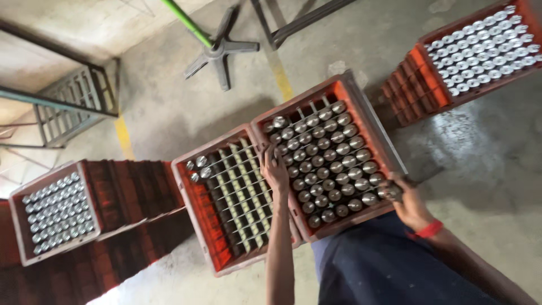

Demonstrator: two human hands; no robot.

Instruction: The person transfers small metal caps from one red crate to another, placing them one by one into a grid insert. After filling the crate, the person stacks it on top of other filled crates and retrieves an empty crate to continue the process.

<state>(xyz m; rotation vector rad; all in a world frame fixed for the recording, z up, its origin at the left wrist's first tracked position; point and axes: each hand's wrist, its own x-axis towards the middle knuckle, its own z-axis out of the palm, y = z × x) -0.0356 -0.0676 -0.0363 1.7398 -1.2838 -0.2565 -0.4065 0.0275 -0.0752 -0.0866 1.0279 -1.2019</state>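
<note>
Two red crates stand side by side on stacks in front of me. The right crate (pixel 344 90) is nearly full of metal-capped bottles in a wire grid. The left crate (pixel 192 192) is mostly vacant, with a few capped bottles at its far corner. My left hand (pixel 275 169) rests at the near-left edge of the full crate, its fingers on a capped bottle (pixel 280 151). My right hand (pixel 409 203), with a red band at the wrist, grips a capped bottle (pixel 393 192) at the crate's right corner.
A full crate (pixel 56 212) tops a stack at the left. Another full stack (pixel 480 48) stands at the far right. A metal star-shaped base (pixel 220 53) with a green pole, table legs and a metal frame (pixel 73 104) stand on the concrete floor.
</note>
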